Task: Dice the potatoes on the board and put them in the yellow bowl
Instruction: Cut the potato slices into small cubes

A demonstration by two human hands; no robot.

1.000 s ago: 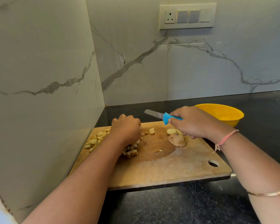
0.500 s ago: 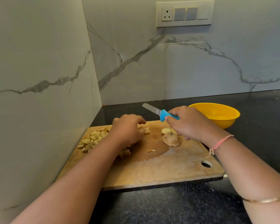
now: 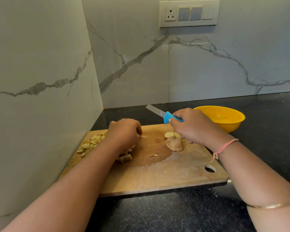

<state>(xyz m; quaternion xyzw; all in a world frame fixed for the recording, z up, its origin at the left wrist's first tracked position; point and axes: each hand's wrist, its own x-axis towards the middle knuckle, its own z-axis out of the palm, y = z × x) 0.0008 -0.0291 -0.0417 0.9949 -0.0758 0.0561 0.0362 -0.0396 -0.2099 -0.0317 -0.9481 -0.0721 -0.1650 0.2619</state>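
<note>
Two hands are low over the board (image 3: 174, 169) in the head view. The board lies on the dark surface (image 3: 174, 213), its left edge close to the marble wall (image 3: 40, 64).

The left hand (image 3: 124, 133) sits knuckles-up over the board's far left part. Its fingers (image 3: 138, 129) are curled down and drawn together over the dice (image 3: 90, 144); whether they grip any pieces is hidden beneath the palm. Dice spread from that hand toward the board's left edge, and a few cubes show beside the wrist.

The right hand (image 3: 192, 126) is above the board's far right part, its fingers (image 3: 172, 121) wrapped tight round the blue handle of the knife (image 3: 164, 114). The blade points up and left, past the board's far edge, clear of the wood and touching nothing.

Just below that hand a potato (image 3: 174, 144) half rests skin-up on the board, with two pale slices (image 3: 168, 135) touching its far side. A thin scrap (image 3: 153, 155) lies near the board's middle, apart from the potato.

The bowl (image 3: 224, 118), yellow, stands on the surface just beyond the board's far right corner, partly behind the right hand. A pink thread (image 3: 224, 146) circles the right wrist and a gold bangle (image 3: 273, 205) the forearm. A switch panel (image 3: 189, 13) is on the wall well above the board.
</note>
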